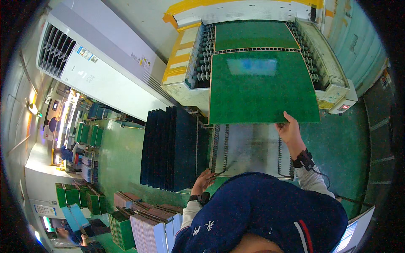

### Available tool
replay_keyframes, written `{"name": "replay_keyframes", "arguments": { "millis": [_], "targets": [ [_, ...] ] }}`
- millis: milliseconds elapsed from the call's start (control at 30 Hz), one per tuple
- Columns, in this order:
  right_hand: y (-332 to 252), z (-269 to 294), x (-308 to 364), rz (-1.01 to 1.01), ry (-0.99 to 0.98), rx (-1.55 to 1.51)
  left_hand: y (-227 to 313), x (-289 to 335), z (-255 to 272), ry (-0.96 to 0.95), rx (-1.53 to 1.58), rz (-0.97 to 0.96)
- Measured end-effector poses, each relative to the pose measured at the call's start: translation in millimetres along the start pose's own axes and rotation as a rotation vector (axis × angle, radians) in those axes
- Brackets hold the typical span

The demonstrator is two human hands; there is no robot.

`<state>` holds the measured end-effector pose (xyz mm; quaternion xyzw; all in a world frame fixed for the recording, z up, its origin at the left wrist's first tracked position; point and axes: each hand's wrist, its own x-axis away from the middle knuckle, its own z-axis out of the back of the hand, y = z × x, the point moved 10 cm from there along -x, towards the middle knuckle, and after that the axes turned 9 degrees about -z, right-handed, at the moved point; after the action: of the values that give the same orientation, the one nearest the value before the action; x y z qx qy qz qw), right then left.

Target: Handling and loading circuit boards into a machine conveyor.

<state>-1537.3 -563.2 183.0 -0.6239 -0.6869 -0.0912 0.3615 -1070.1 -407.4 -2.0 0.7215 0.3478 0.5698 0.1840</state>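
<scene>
Curling left hand (205, 180) loosely at a rack (215, 147) corner, any hold impossible to tell; gripping in right hand (289, 131), one digit on top, the near edge of a green board (263, 86) jutting off rollers (204, 67), just before a second board (255, 36).

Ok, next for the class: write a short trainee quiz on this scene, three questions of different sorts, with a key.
1. Multiple choice: which hand is at the near edge of the closer green panel? A) left B) right C) both
2. Count: how many green panels show at the roller conveyor?
3. True or false: the dark panels left of the conveyor lie stacked flat.

Key:
1. B; the right hand is there, while the left hand is off the panel.
2. Two, counting the farther green panel.
3. False; the dark panels stand upright, side by side.
</scene>
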Motion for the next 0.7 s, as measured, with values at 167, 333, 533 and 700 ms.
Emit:
{"name": "replay_keyframes", "arguments": {
  "millis": [167, 333, 533, 700],
  "targets": [
    [-2.7, -2.1, -7.2, 0.005, -0.023, 0.041, -2.7, -1.1, 0.8, 0.001, 0.022, 0.002],
    [-6.8, -8.8, -8.9, 0.013, -0.035, 0.059, -0.1, 1.5, -2.8, 0.011, 0.029, -0.001],
    [-8.9, -13.8, -12.2, 0.011, -0.039, 0.064, 2.1, 3.7, -4.8, 0.004, 0.013, -0.003],
    [-10.6, -19.0, -12.8, 0.028, -0.021, 0.038, 1.6, 5.2, -4.0, 0.001, 0.004, -0.013]
  ]
}}
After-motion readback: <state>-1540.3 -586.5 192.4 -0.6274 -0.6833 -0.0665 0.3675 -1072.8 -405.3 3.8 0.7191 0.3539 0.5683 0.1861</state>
